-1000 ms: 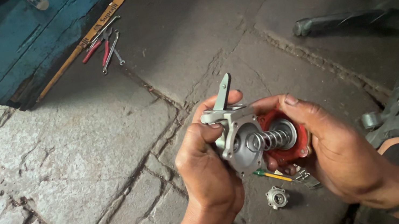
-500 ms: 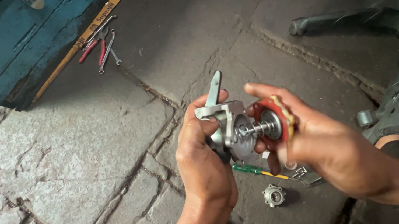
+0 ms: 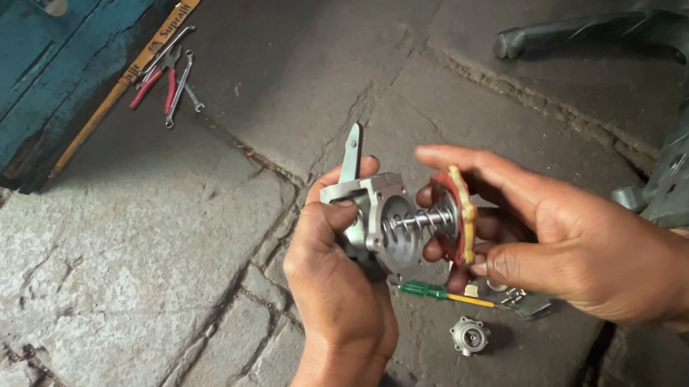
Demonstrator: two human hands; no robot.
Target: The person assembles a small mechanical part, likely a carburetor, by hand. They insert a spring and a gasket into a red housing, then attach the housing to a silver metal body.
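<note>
While the blue wooden box (image 3: 12,73) sits far up to the left of the silver metal part (image 3: 373,221), some red and grey hand tools (image 3: 168,78) lie on the stone floor (image 3: 93,266) beside that box. The left hand (image 3: 336,280) is curled shut around the silver metal part and holds it up above the floor. A shiny spring (image 3: 418,222) sticks out of the right side of that part. At the spring's far end is a red and yellow disc (image 3: 457,213), and the right hand (image 3: 561,245) holds it with bent fingers pinched on its edge. Under the silver part, a green and yellow screwdriver (image 3: 442,292) lies on the floor. A small round metal piece (image 3: 469,335) lies just below it. Far to the right of the silver part is a black chair base (image 3: 670,60).
</note>
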